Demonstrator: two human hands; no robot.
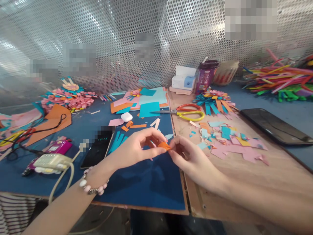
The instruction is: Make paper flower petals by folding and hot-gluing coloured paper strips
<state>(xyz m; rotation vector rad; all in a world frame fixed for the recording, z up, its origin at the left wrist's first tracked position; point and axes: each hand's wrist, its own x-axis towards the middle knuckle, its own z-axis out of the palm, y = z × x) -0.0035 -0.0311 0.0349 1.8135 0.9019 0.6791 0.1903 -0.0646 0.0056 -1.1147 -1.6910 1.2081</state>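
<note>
Both hands meet over the front of the blue tabletop around a small folded piece of orange paper point(163, 146). My left hand point(137, 147), with a beaded bracelet point(93, 184) at the wrist, pinches the paper between thumb and fingers. My right hand point(187, 151) pinches the paper's right tip with thumb and forefinger. Part of the paper is hidden by the fingers. Beyond the hands lie scissors point(181, 111) with red and yellow handles, orange paper strips point(137, 126) and blue paper strips point(118, 142).
Stacked coloured paper point(156, 96) lies at the back. Paper scraps point(225, 133) spread on the bare wood at right, near a blue-orange paper flower point(212, 101) and a dark phone point(274, 125). Another phone point(97, 147) and a power strip point(51, 163) with cables are at left.
</note>
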